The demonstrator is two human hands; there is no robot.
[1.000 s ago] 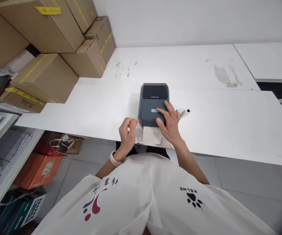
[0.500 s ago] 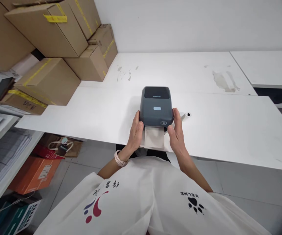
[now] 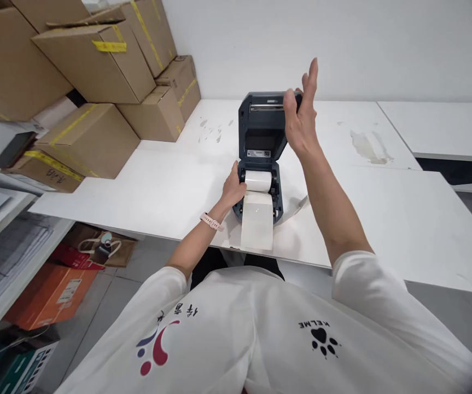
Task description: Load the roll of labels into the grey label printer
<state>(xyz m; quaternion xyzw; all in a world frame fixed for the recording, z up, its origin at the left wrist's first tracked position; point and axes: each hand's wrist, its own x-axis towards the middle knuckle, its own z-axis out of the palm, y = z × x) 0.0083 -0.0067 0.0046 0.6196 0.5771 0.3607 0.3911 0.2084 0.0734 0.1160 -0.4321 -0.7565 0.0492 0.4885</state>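
Note:
A dark grey label printer (image 3: 278,200) stands on the white table with its lid (image 3: 246,123) swung up and back. Inside it lies a white label roll (image 3: 258,181), from which a strip of label paper (image 3: 257,225) runs out over the front toward the table edge. My left hand (image 3: 233,189) grips the printer's left side, thumb on the rim near the roll. High on the lid's right corner, my right hand (image 3: 302,123) is closed round the edge, its index finger pointing up. Part of that grip is hidden behind the lid.
Stacked cardboard boxes (image 3: 92,137) fill the table's left end. A curled white paper strip (image 3: 300,204) lies right of the printer, partly behind my right forearm. Low on the left are a shelf (image 3: 18,257) and an orange box (image 3: 51,295). A white wall (image 3: 342,49) closes the back.
The printer's lid has gone from closed to raised, exposing the roll. My right hand moved from the printer's side up to the lid. My left hand shifted slightly up along the left side.

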